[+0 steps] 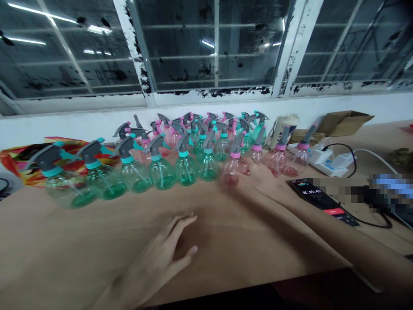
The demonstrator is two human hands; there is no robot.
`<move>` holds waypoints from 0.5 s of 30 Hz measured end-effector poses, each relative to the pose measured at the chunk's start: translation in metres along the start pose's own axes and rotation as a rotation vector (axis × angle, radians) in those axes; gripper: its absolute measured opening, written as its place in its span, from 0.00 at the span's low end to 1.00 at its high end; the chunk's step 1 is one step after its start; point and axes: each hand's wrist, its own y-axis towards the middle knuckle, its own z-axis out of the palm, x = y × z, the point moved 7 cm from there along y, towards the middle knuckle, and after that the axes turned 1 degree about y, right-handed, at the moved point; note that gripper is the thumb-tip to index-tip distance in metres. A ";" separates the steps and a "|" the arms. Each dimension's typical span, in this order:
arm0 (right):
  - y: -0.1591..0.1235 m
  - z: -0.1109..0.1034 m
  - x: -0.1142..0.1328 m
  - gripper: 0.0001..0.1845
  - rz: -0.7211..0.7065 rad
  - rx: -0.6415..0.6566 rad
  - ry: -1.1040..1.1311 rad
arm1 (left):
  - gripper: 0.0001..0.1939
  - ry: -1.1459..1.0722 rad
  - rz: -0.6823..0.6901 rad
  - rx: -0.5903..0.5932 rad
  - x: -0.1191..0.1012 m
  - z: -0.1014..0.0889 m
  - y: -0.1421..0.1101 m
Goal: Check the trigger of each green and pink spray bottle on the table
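My right hand reaches across the table, its fingers closed on the lower body of a pink spray bottle with a grey trigger head and pink collar. That bottle stands upright at the right end of a front row of green spray bottles, the nearest being one with a turquoise collar. Pink bottles, including one with a tall grey head, stand just beyond my right hand. Low over the bare table, my left hand is open, thumb apart from the fingers, and touches no bottle.
More pink and green spray bottles crowd behind the front row, against the wall. A colourful bag lies at left. To the right are a white tub, a cardboard box, a power strip with cables and a phone.
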 end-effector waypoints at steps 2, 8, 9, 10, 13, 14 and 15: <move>0.005 0.003 -0.002 0.32 0.040 0.011 -0.033 | 0.27 -0.024 0.004 -0.009 0.000 0.001 -0.004; 0.018 0.014 -0.004 0.32 0.098 0.037 -0.102 | 0.31 -0.078 -0.010 0.047 0.003 0.005 -0.008; 0.019 0.015 -0.004 0.33 0.099 0.045 -0.103 | 0.31 -0.079 -0.011 0.053 0.004 0.006 -0.007; 0.019 0.017 -0.004 0.34 0.097 0.053 -0.101 | 0.31 -0.078 -0.010 0.059 0.004 0.006 -0.007; 0.012 0.018 -0.002 0.37 0.098 0.067 -0.089 | 0.31 -0.066 0.001 0.052 0.006 0.008 -0.006; 0.008 0.017 -0.003 0.38 0.099 0.066 -0.084 | 0.31 -0.059 0.007 0.048 0.006 0.009 -0.005; 0.003 0.014 -0.004 0.39 0.104 0.053 -0.076 | 0.30 -0.050 0.017 0.049 0.006 0.010 -0.004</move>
